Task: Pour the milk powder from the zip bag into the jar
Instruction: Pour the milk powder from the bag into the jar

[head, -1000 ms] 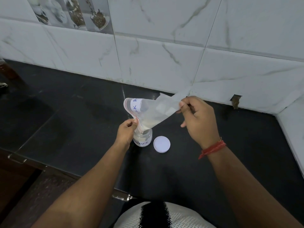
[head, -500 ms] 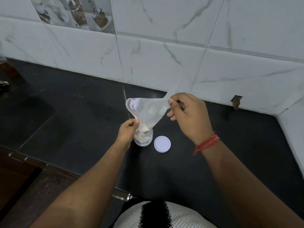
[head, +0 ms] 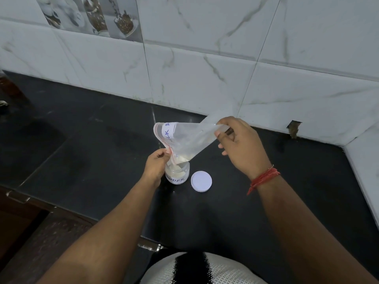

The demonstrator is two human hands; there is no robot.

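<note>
I've got both forearms reaching in over the black desk (head: 102,160), converging on the jar (head: 177,174). My left hand (head: 156,163) sits low, thumb and fingers pinching the red-striped mouth edge of the zip bag (head: 184,140) right above the jar's open top, wrist nearly touching the jar's left side. My right hand (head: 240,144) is up higher and to the right, knuckles toward me, fingers curled and pinching the bag's bottom corner, so the bag slopes down from right to left. Milk powder (head: 181,158) is gathered at the bag's lowest corner, right at the jar mouth, and there's pale powder inside the jar. The jar stands upright on the desk, with its white lid (head: 201,181) lying flat just beside it on the right. A red thread band (head: 264,178) circles my right wrist.
</note>
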